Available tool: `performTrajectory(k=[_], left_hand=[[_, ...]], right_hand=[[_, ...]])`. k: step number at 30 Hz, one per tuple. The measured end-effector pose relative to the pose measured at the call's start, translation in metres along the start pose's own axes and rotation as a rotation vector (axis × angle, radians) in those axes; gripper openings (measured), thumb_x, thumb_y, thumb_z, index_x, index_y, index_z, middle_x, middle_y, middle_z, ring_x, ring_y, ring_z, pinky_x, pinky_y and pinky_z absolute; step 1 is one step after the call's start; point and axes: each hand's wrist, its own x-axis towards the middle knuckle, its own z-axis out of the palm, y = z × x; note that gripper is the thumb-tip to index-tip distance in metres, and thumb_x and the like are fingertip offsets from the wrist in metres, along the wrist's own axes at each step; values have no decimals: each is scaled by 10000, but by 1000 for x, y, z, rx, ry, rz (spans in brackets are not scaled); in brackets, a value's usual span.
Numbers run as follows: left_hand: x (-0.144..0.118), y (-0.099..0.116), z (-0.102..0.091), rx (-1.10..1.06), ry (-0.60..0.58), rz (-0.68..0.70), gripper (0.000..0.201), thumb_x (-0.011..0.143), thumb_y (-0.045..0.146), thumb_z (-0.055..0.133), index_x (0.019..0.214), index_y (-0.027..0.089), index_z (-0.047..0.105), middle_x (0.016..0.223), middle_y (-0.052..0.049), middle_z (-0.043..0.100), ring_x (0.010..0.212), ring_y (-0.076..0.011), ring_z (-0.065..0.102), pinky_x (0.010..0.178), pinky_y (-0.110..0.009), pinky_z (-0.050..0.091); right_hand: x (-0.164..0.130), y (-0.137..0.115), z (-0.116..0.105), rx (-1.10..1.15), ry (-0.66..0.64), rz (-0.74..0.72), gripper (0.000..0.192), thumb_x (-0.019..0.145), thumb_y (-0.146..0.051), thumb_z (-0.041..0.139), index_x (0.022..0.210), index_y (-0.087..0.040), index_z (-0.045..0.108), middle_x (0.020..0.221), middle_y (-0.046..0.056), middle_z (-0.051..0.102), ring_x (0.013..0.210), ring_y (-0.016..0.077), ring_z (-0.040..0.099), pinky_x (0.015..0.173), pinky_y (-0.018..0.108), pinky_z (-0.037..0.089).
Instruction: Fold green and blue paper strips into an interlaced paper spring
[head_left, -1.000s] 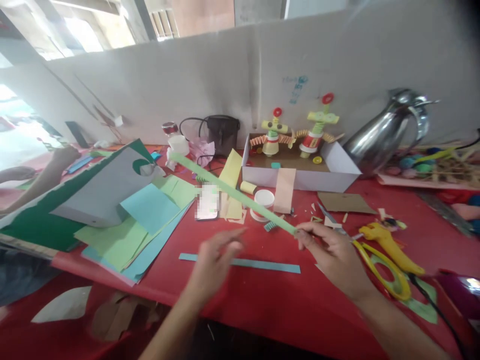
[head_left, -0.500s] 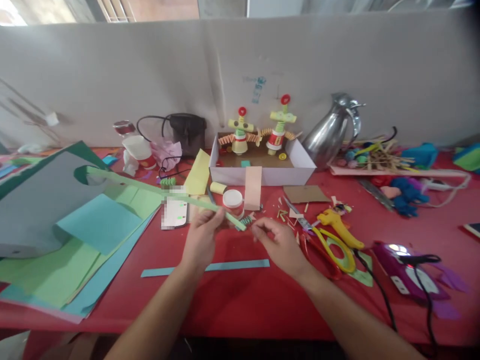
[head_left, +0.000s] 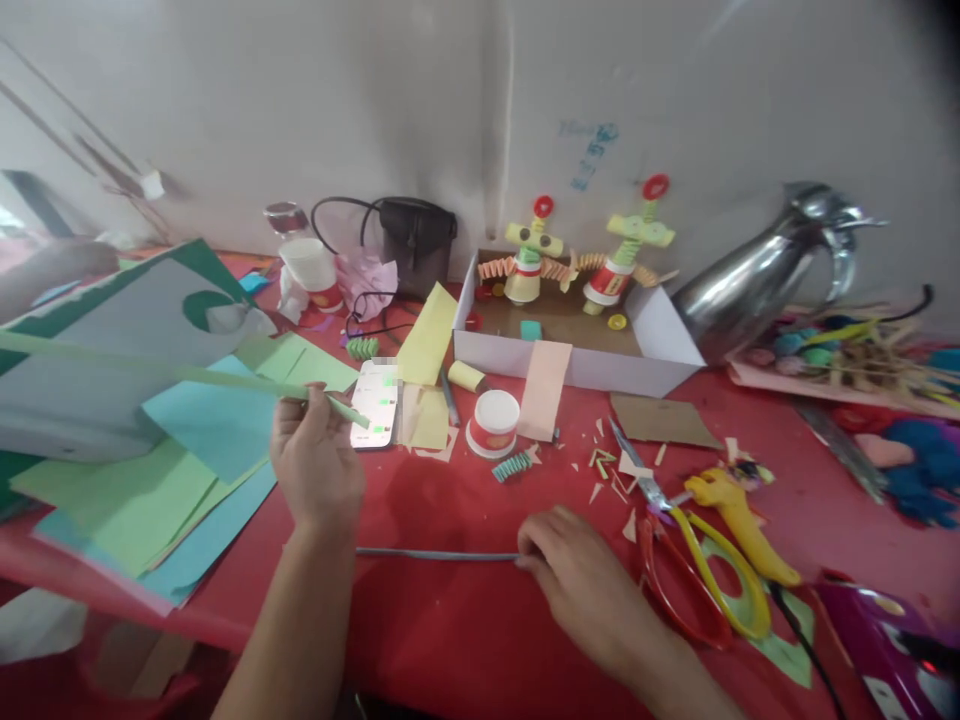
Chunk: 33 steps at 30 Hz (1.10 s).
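Red cloth covers the table (head_left: pixel 465 620), and a plain pale wall stands behind it. Near the middle left of the frame, the left hand (head_left: pixel 315 465) is closed, fingers pressed together, pinching one end of a long green paper strip (head_left: pixel 150 368). That strip runs off to the left edge, held up over the stack of coloured paper sheets (head_left: pixel 187 450). Lower down, right of the middle, the right hand (head_left: pixel 577 575) rests on the cloth with its fingertips pressed on the end of a blue paper strip (head_left: pixel 435 554). This one lies flat between the two arms. Just right of that hand lie yellow scissors (head_left: pixel 712 570). A phone (head_left: pixel 375 404) sits just beside the left hand. Farther back is a white box (head_left: pixel 577 340) with two little paper-cup figures (head_left: pixel 577 255), and a steel jug (head_left: pixel 765 270) in the upper right.
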Motion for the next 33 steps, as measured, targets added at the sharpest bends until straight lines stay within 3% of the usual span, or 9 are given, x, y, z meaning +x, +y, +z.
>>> performTrajectory(k=[4, 8, 12, 15, 18, 22, 29, 33], left_hand=[[8, -3, -6, 42, 27, 70, 123, 768, 195, 714, 738, 167, 598, 671, 34, 521, 585, -74, 507, 548, -197, 417], [13, 1, -9, 182, -3, 37, 201, 779, 172, 656, 634, 171, 517, 647, 25, 532, 574, -78, 513, 534, -198, 396], [8, 5, -6, 285, -43, 58, 211, 872, 277, 625, 722, 194, 502, 662, 17, 584, 624, -101, 562, 620, -218, 450], [-2, 8, -1, 234, -92, 91, 270, 877, 319, 655, 721, 199, 471, 633, 44, 527, 527, -68, 444, 557, -201, 397], [-14, 7, 5, 147, -165, 17, 300, 857, 328, 693, 696, 187, 483, 594, 58, 435, 472, -53, 313, 487, -201, 324], [-26, 0, 11, 52, -286, -163, 266, 847, 346, 705, 715, 176, 549, 564, 55, 387, 473, -62, 292, 476, -210, 323], [-15, -3, 4, 78, -202, -117, 207, 820, 287, 723, 727, 157, 592, 529, 68, 362, 443, -49, 272, 443, -189, 296], [-10, -5, 1, 95, -194, -120, 260, 752, 321, 783, 703, 156, 589, 496, 86, 333, 417, -42, 275, 404, -177, 256]], right_hand=[[5, 7, 1, -4, 36, -9, 140, 944, -136, 515, 863, -228, 582, 858, 24, 668, 804, 217, 612, 719, 345, 459], [8, 14, 9, -1, 107, -81, 206, 972, -171, 439, 895, -244, 615, 866, 38, 677, 780, 211, 640, 694, 328, 479], [7, 17, 14, 15, 150, -116, 229, 981, -196, 419, 917, -247, 633, 876, 44, 682, 779, 210, 651, 684, 325, 494], [7, 18, 12, 41, 162, -115, 233, 987, -214, 424, 920, -249, 645, 874, 42, 682, 771, 207, 656, 688, 327, 503], [8, 19, 5, 105, 147, -100, 214, 989, -233, 449, 944, -253, 657, 897, 38, 684, 771, 198, 662, 707, 325, 514], [10, 19, -4, 188, 135, -64, 212, 988, -208, 457, 988, -246, 665, 968, 42, 693, 861, 195, 675, 757, 317, 522], [7, 17, 4, 35, 160, -135, 245, 966, -167, 453, 1019, -241, 681, 957, 53, 680, 853, 200, 671, 741, 312, 509], [7, 15, 7, -64, 192, -94, 236, 972, -177, 449, 1016, -232, 674, 965, 60, 671, 841, 202, 669, 699, 304, 486]])
